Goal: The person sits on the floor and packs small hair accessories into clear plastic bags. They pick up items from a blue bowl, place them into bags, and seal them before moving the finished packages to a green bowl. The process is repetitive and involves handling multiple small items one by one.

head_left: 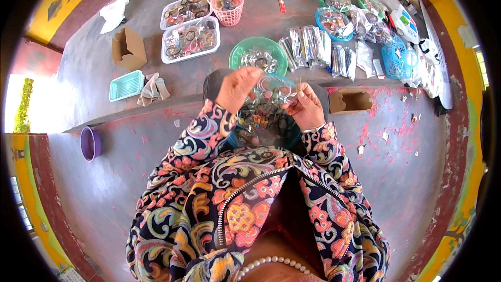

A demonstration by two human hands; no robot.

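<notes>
Pale, thin cord-like loops (281,84) stretch in front of me between my two hands. My right hand (308,109) pinches their right end between thumb and fingertips. At their left end, my left hand (237,90) has its fingers closed together, and what lies in them is too small to make out. Beneath both hands, a heap of small trinkets in clear bags (263,120) fills a teal basin (237,138) at my lap. Just beyond stands a green bowl (282,55) with clear-bagged pieces in it.
White trays (172,58) of bracelet-like rings, a pink basket (229,16) and a cardboard box (129,49) stand far left. Bundled clear packets (313,46), blue bowls (334,36) and a blue basket (394,57) lie right. An open carton (350,102) sits by my right hand; a purple tub (91,143) stands left.
</notes>
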